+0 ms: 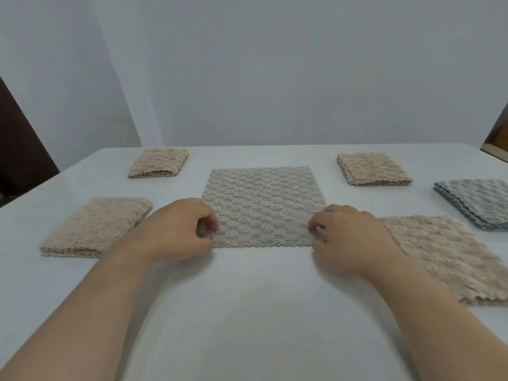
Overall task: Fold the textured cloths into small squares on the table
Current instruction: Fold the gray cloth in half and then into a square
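Ahead, left hand (178, 229), right hand (354, 240) pinch square-on cloth (264, 204).

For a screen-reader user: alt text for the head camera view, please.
A person's left hand and right hand pinch the near corners of a flat greyish textured cloth on a white table. Three folded beige cloths, a larger beige pile and a grey pile lie around it.

1 table (261, 312). 3 folded beige cloths (159, 163), (93, 228), (373, 169). 1 open taupe cloth (264, 199). 1 open beige cloth (445, 254). 1 grey stack (478, 202), layers too fine to count. 2 hands: left hand (178, 229), right hand (351, 237).
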Tool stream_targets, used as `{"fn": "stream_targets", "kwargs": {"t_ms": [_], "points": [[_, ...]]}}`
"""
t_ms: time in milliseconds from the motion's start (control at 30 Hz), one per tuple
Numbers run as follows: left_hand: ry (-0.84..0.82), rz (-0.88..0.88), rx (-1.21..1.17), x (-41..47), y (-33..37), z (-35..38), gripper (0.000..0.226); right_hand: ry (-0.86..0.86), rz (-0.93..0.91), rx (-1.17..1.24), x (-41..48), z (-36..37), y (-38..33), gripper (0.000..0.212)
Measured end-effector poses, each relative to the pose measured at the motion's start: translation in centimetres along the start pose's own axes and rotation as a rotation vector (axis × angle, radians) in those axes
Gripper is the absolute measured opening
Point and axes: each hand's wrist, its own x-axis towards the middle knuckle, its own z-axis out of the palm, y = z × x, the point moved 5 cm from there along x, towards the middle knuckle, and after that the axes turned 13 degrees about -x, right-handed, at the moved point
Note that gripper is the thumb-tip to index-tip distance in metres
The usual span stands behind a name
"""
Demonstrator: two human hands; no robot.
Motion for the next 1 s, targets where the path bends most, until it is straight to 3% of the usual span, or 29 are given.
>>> {"fn": "stream_targets", "kwargs": {"t_ms": [300,433,533,733,800,933,1000], "points": [[0.094,-0.011,0.017,0.6,-0.8,0.7,0.013,0.039,0.05,0.084,0.6,1.3,0.3,0.042],[0.204,-0.02,-0.032,0.7,-0.8,0.7,0.007,0.092,0.101,0.195,1.0,1.3,0.4,0.03],[0.24,-0.014,-0.063,0.6,-0.5,0.6,0.007,0.14,0.147,0.334,0.8,0.6,0.4,0.004],[0.243,0.025,-0.197,0.5,-0.2,0.9,0.011,0.145,0.17,0.442,0.3,0.1,0.3,0.003],[0.249,0.036,-0.235,0.5,-0.2,1.0,0.01,0.172,0.17,0.456,0.3,0.0,0.3,0.012],[0.192,0.027,-0.221,0.5,-0.1,1.2,0.049,0.164,0.16,0.493,0.3,-0.1,0.1,0.032],[0.192,0.061,-0.155,0.5,-0.1,1.3,0.058,0.101,0.129,0.451,0.2,0.0,-0.1,0.046]]}}
